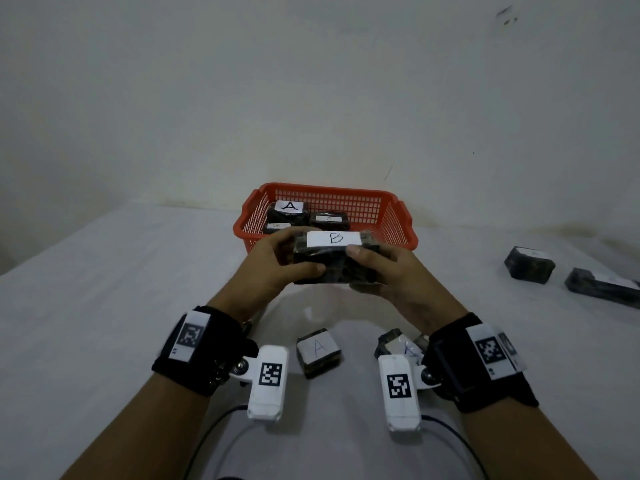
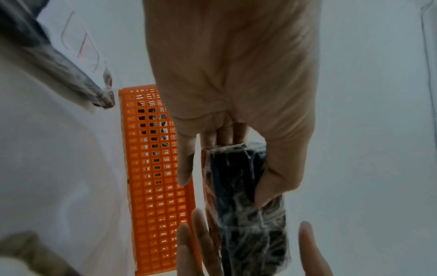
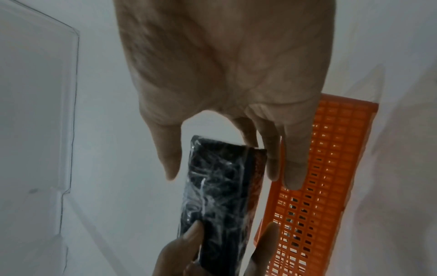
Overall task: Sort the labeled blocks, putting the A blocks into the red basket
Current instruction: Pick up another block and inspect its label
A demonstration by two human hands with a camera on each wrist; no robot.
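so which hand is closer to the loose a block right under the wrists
Left, by a little. The A block lies on the table between the wrists, a bit left of middle. Both the left hand and right hand are raised beyond it, gripping the B block.

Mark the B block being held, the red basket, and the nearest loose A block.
B block (image 1: 331, 239), head view, on its white label.
Red basket (image 1: 381, 194), head view, on the far rim.
A block (image 1: 318, 348), head view, on its label.

Head view looks down from above; wrist views close, sharing red basket (image 1: 325, 216).
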